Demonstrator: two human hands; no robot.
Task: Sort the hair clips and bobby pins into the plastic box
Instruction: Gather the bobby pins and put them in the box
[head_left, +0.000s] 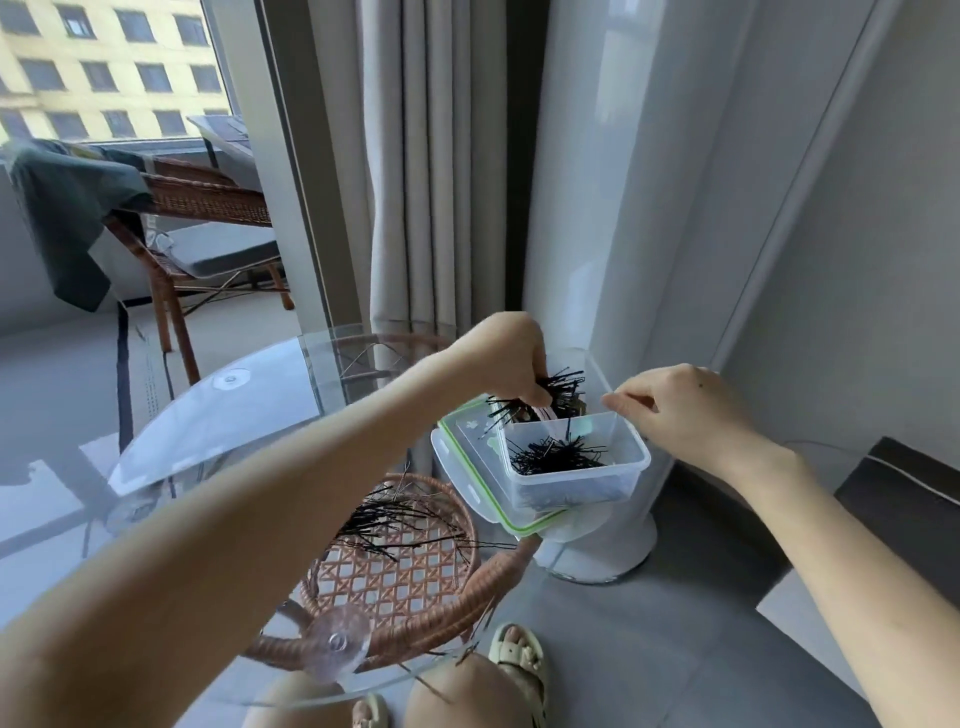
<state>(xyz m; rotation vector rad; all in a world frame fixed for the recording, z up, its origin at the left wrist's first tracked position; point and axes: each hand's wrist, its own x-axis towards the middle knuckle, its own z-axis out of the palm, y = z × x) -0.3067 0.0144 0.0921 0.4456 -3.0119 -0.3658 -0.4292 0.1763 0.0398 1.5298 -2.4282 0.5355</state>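
A clear plastic box (631, 470) stands on its green-rimmed lid (470, 470) at the right edge of the round glass table (218, 415). Black bobby pins (558, 457) lie heaped inside it. My left hand (506, 358) hovers over the box's far left corner, closed on a bunch of black bobby pins (563, 387) that fan out from the fingers. My right hand (680, 405) pinches the box's far right rim between thumb and fingers. More loose bobby pins (400, 519) lie spread on the glass nearer to me.
A wicker shelf (395, 587) shows through the glass under the table. A white pedestal (597, 551) stands right behind the box. Grey curtains (415, 156) hang beyond, a wicker chair (197, 218) at far left, a dark cushion (904, 499) at right. My knees and sandals (517, 654) are below.
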